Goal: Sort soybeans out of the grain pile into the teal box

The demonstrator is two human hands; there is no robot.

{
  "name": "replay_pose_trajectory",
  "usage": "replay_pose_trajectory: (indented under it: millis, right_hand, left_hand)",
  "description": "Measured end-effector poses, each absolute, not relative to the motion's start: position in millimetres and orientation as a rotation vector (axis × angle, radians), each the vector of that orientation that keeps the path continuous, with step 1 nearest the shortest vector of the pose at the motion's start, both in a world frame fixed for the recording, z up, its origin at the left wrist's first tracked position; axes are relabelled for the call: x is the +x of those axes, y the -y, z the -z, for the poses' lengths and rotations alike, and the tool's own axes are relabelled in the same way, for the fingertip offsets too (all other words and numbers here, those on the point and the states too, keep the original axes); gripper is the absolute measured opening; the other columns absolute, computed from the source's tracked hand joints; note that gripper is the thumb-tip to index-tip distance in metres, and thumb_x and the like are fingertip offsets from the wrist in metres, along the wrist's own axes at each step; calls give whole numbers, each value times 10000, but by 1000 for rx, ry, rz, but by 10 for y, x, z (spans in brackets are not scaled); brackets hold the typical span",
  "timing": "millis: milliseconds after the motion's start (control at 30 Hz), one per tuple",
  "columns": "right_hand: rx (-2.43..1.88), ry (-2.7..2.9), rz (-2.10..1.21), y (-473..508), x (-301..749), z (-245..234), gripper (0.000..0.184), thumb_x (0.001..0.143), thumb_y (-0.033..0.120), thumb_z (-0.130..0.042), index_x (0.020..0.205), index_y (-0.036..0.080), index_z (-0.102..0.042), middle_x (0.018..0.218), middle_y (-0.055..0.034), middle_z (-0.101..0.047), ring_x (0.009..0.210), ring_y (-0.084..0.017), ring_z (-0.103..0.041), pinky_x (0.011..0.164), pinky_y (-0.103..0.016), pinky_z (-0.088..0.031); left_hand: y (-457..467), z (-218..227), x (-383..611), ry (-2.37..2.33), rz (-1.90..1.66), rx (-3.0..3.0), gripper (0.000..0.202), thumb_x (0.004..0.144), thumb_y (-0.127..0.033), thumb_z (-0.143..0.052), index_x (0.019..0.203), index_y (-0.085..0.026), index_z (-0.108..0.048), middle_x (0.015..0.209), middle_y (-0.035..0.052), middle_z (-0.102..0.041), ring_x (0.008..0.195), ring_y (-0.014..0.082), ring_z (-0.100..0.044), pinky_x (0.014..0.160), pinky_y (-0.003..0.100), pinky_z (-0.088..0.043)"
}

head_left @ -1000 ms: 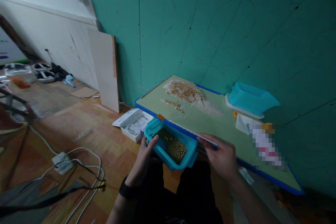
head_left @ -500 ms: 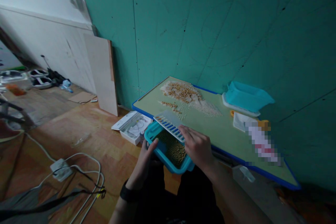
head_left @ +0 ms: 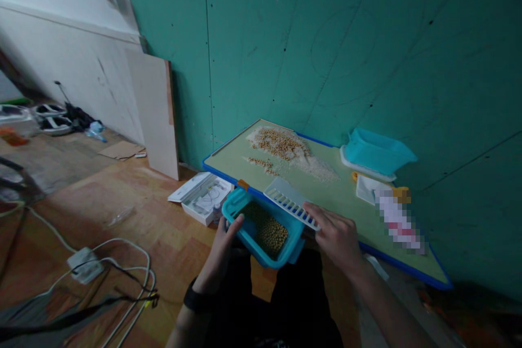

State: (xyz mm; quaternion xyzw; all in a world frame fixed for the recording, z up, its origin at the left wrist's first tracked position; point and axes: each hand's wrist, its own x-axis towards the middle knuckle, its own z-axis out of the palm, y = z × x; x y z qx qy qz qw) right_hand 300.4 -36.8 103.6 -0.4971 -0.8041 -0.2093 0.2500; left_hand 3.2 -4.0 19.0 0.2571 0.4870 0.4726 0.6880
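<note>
My left hand [head_left: 220, 253] grips the near left rim of a blue tub [head_left: 248, 239] that holds yellow beans [head_left: 269, 231], below the table's front edge. My right hand [head_left: 336, 236] holds a white slotted scraper [head_left: 289, 202] flat, over the tub's far rim and the table edge. A heap of beans mixed with white grains [head_left: 285, 148] lies at the far left of the green table [head_left: 338, 201].
A blue container [head_left: 377, 153] on a white tray stands at the back right, with a small white dish [head_left: 367, 187] near it. On the wooden floor lie an open white box [head_left: 204, 196], a power strip with cables [head_left: 84, 265] and a board [head_left: 157, 111] leaning on the wall.
My right hand has shifted right with the scraper, from over the tub back toward the table edge. My left hand stays on the tub.
</note>
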Motion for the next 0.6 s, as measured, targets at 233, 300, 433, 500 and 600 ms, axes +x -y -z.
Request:
replay_pose_trajectory:
  millis: [233, 300, 433, 500, 600]
  right_hand:
    - [-1666, 1998, 521, 115, 3388, -1030, 622, 828, -5, -563, 1257, 284, -908, 1143, -41, -927, 859, -247, -904, 768, -309, -684]
    - [-1741, 1951, 498, 32, 3518, -1054, 573, 847, 34, -578, 1227, 289, -923, 1060, -46, -930, 786, -257, -888, 720, -315, -650]
    - [-1864, 1805, 473, -76, 3695, -1092, 401, 941, 172, -608, 1127, 286, -944, 901, -84, -913, 673, -274, -843, 638, -329, -568]
    - [-1861, 1716, 448, -104, 3706, -1099, 362, 997, 269, -600, 1108, 269, -945, 919, -115, -913, 689, -291, -846, 648, -347, -567]
    - [-1778, 1593, 315, -174, 3604, -1119, 377, 1019, 424, -625, 1090, 228, -939, 966, -153, -915, 789, -331, -876, 713, -378, -624]
  left_hand:
    - [30, -184, 59, -1099, -1077, 592, 921, 839, -737, -923, 1564, -292, -569, 1506, 211, -734, 1310, 455, -784, 904, 556, -739]
    - [24, -175, 70, -1112, -1087, 598, 923, 830, -735, -932, 1549, -285, -568, 1493, 211, -735, 1305, 452, -783, 896, 546, -741]
    - [17, -170, 82, -1124, -1086, 599, 952, 818, -740, -940, 1565, -287, -559, 1469, 205, -741, 1280, 449, -794, 899, 554, -739]
    - [12, -176, 77, -1129, -1090, 590, 955, 816, -737, -944, 1573, -296, -564, 1432, 191, -756, 1253, 440, -805, 911, 555, -734]
    - [-2, -182, 51, -1128, -1096, 590, 955, 831, -729, -942, 1590, -295, -556, 1397, 186, -766, 1223, 430, -816, 884, 539, -739]
